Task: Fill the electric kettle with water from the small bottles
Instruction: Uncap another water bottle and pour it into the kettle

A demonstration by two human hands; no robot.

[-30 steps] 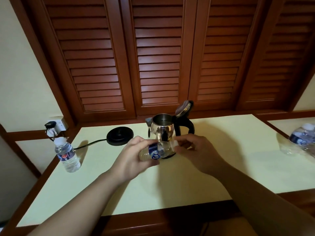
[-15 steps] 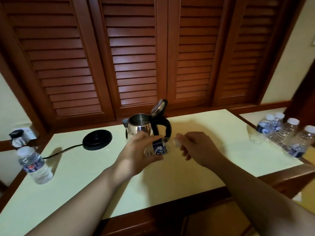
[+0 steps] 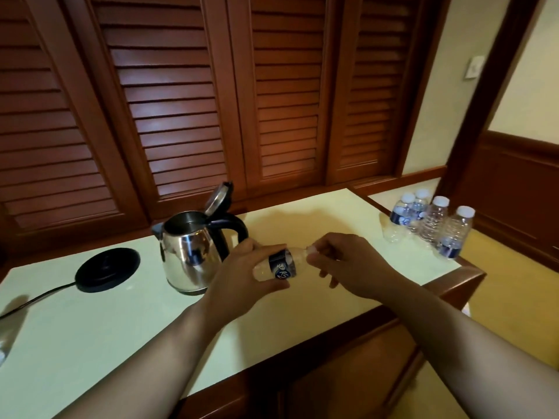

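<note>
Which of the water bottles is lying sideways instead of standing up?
The bottle held between both hands, near the kettle: it lies sideways, cap toward the right hand. The bottles at the table's right end stand upright.

It looked like a hotel room: louvred wooden closet doors (image 3: 187, 95), a pale counter (image 3: 90, 343) with a small kettle (image 3: 189, 252) and complimentary water bottles (image 3: 432, 225).

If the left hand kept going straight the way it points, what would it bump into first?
Probably nothing on the table. The left hand, gripping the small bottle, points up and right, passing just right of the kettle handle toward the shuttered doors. Depth is unclear.
</note>
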